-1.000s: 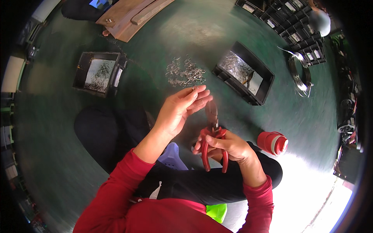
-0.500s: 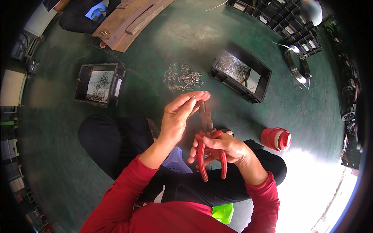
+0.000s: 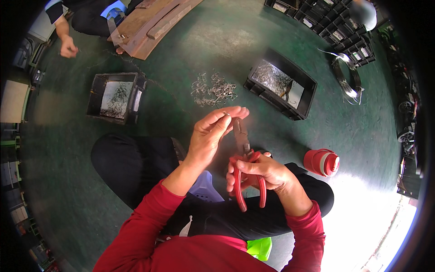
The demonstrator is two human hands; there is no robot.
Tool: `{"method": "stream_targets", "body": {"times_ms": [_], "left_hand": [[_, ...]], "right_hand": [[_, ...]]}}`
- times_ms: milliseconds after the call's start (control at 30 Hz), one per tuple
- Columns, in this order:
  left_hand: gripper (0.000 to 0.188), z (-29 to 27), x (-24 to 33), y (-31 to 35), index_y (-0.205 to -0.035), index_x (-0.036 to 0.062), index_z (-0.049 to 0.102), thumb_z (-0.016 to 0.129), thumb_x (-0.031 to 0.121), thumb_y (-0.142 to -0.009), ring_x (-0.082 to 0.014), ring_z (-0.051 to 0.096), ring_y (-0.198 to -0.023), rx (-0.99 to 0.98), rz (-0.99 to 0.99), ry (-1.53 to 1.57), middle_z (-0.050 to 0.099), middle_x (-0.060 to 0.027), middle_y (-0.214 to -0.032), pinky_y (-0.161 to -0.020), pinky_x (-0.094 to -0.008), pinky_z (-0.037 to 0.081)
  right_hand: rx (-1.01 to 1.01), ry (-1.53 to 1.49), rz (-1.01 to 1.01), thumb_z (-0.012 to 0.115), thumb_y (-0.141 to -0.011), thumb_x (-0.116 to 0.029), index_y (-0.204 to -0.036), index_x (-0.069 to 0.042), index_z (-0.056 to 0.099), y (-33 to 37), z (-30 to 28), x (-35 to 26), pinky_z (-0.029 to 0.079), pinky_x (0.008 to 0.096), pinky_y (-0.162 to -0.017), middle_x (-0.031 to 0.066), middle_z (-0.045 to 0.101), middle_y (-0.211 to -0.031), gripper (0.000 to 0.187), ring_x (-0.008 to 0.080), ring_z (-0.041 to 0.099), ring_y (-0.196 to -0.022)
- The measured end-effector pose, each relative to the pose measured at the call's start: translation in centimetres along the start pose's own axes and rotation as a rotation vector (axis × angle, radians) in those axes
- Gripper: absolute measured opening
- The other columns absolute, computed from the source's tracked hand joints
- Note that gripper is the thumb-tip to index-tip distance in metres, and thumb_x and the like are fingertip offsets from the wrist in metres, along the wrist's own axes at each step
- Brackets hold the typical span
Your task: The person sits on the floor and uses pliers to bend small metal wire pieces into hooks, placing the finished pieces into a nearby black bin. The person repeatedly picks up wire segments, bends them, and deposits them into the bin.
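My right hand [image 3: 260, 171] is closed round the red-handled pliers [image 3: 241, 136], whose metal jaws point up and away from me. My left hand [image 3: 209, 136] pinches a small bent wire piece [image 3: 226, 114] between thumb and forefinger, just left of the plier tips. Most of that piece is hidden by the fingers. The plier jaws reach close to the left fingertips; whether they touch the wire I cannot tell. Beyond my hands, a loose pile of bent wire hooks [image 3: 214, 89] lies on the green floor.
A black crate [image 3: 131, 97] with small wire pieces stands left, a larger black crate [image 3: 306, 109] right. A red jug [image 3: 317, 162] is near my right knee. A wire coil [image 3: 342, 75] and stacked crates [image 3: 326, 22] lie far right. Far left are a wooden board [image 3: 140, 34] and another person's hand [image 3: 68, 47].
The pliers have tilted slightly, and their handles have come a little closer together. My left hand has shifted slightly right. At far left, the other person's hand has come down into view.
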State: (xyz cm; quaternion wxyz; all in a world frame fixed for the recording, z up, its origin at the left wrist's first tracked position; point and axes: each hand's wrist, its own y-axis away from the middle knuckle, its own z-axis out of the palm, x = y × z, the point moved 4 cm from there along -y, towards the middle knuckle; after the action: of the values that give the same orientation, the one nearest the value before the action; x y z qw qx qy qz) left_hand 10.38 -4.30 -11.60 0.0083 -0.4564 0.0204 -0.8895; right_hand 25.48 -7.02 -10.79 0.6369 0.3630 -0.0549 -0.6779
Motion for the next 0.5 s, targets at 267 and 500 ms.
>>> {"method": "stream_targets", "body": {"times_ms": [267, 500], "left_hand": [[0.034, -3.0, 2.2, -0.9, -0.118, -0.0037, 0.064, 0.053, 0.023, -0.100, -0.0190, 0.068, -0.093, -0.044, -0.300, -0.384, 0.069, -0.0140, -0.105, -0.084, -0.0320, 0.054], [0.023, -1.6, 1.6, 0.0, -0.113, -0.0001, 0.068, 0.055, 0.012, -0.098, -0.0082, 0.061, -0.065, -0.095, -0.380, -0.423, 0.064, -0.0032, -0.072, -0.060, -0.0217, 0.049]], "right_hand": [[0.717, 1.016, -0.075, 0.066, -0.091, -0.018, -0.107, 0.000, 0.060, 2.6, -2.1, -2.2, 0.045, 0.0265, -0.068, 0.0027, 0.061, -0.077, 0.025, 0.0087, 0.052, -0.071], [0.688, 1.032, -0.119, 0.067, -0.091, -0.016, -0.105, 0.001, 0.060, 2.4, -2.3, -2.5, 0.045, 0.0263, -0.068, 0.0022, 0.059, -0.075, 0.023, 0.0083, 0.051, -0.071]]}}
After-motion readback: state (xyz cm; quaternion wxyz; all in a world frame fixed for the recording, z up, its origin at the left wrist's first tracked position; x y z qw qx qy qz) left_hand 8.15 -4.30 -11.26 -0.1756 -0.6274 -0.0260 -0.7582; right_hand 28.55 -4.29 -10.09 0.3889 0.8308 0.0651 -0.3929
